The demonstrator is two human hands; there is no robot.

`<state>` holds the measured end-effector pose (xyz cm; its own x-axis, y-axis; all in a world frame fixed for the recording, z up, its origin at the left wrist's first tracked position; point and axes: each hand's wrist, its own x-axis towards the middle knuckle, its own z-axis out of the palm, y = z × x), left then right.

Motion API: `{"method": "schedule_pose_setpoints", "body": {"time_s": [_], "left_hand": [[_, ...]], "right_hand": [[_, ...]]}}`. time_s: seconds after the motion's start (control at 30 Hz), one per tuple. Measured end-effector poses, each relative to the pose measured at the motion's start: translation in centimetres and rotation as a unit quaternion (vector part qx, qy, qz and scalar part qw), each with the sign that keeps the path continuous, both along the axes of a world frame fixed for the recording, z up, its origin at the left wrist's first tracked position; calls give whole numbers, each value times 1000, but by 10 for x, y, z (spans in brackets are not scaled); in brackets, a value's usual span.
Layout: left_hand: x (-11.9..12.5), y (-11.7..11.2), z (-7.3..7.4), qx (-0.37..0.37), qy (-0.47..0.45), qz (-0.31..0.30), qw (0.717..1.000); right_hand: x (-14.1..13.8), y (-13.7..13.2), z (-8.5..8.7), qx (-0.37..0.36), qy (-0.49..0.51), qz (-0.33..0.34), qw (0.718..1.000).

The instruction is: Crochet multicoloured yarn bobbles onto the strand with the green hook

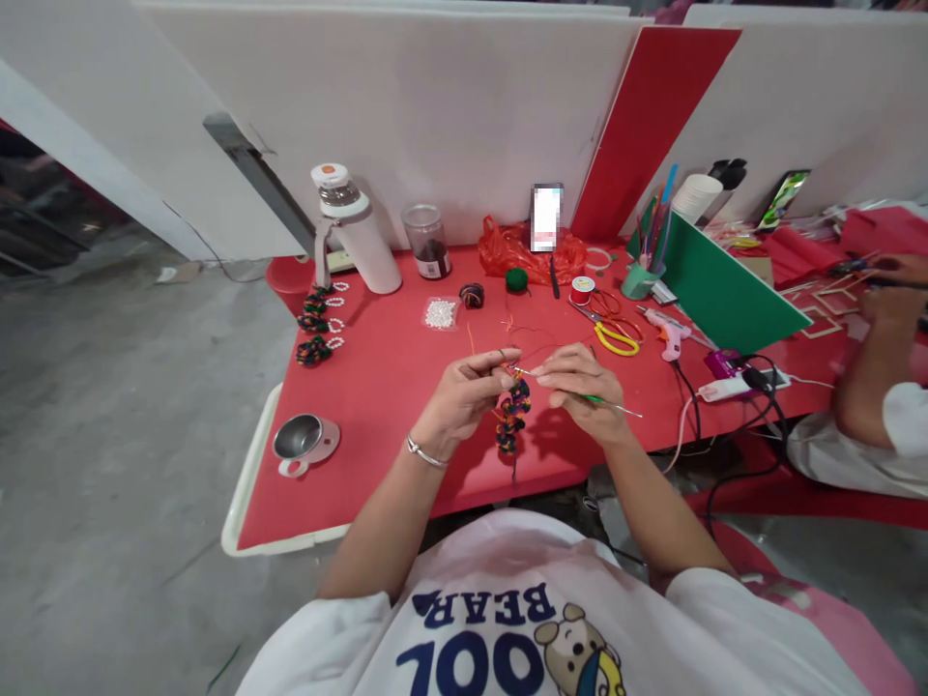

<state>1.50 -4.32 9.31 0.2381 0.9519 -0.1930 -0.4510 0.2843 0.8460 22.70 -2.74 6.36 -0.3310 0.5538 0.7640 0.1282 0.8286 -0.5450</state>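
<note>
Between thumb and fingers my left hand [468, 391] pinches the top of a dark multicoloured crochet piece [512, 420], which hangs down in a curl. My right hand [584, 391] is closed around a crochet hook [598, 399] with a green grip; its metal back end sticks out to the right. The hook's tip meets the yarn at my left fingertips, where the exact stitch is too small to make out. Beyond the hands lie a ball of dark multicoloured yarn [472, 295], a green yarn ball [517, 280] and a bag of white beads [441, 312].
Finished-looking curled pieces with bead loops [314, 350] lie at the left edge near a steel mug [307, 440]. A white thermos [362, 242] and jar [426, 242] stand behind. Yellow-handled scissors [616, 338], a pink glue gun [671, 333] and a power strip [743, 385] lie right; a co-worker's arm [881, 338] is beyond.
</note>
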Motion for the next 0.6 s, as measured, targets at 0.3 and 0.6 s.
{"method": "schedule_pose_setpoints", "body": {"time_s": [0.3, 0.6], "left_hand": [[-8, 4, 3, 25, 43, -28, 998], [-21, 4, 5, 26, 69, -63, 995]], "right_hand": [[13, -4, 15, -9, -48, 7, 999], [17, -1, 27, -22, -57, 56, 997]]}}
